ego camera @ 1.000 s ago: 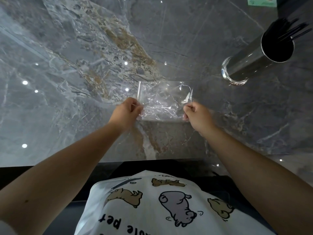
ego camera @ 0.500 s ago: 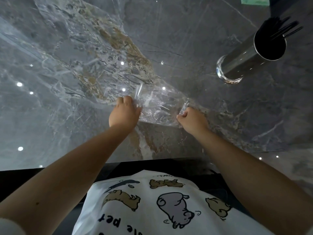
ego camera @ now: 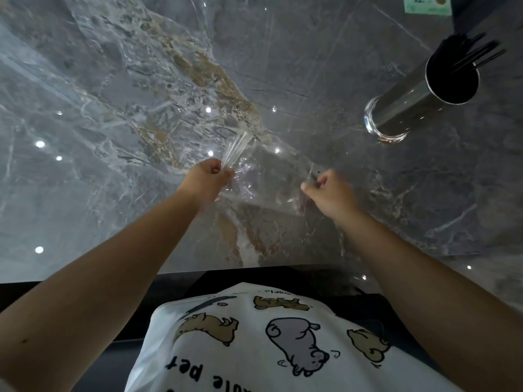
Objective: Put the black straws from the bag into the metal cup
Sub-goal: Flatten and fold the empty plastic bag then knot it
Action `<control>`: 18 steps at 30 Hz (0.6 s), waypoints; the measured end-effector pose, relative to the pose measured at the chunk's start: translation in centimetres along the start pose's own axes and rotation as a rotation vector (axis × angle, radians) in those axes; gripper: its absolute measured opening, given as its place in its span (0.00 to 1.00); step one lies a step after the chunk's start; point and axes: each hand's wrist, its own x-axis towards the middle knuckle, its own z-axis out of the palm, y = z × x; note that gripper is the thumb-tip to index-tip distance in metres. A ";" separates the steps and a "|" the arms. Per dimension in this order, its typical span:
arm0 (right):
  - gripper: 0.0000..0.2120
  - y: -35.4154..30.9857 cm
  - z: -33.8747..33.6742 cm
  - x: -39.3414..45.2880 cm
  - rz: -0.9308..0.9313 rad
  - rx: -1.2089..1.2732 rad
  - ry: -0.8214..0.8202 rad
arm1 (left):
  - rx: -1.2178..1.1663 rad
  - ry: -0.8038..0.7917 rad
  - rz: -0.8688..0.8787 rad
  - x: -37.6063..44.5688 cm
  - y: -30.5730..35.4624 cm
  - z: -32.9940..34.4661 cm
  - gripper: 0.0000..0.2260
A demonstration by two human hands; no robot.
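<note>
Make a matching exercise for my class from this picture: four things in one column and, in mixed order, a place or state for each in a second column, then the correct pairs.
Column 1
1. black straws
2. metal cup
3. clear bag
4. green label

Column 2
A. at the top edge of the view, on the marble counter
B. empty, held at its edges by the left hand and right hand
C. sticking out of the cup's mouth
D. standing on the counter, far right of the hands

Pairs: 1-C, 2-D, 3-B, 4-A
</note>
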 end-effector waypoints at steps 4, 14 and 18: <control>0.32 -5.1 -5.2 -0.9 -0.619 -0.176 0.238 | 0.289 -0.066 0.247 -0.8 3.4 -1.5 0.09; 0.05 -11.4 -13.5 -3.7 -0.691 -0.520 -0.105 | 0.525 -0.194 0.719 -4.0 13.7 -1.7 0.05; 0.06 -7.1 -14.9 -5.4 -0.562 -0.403 -0.048 | 0.457 -0.265 0.754 -4.5 14.2 1.0 0.03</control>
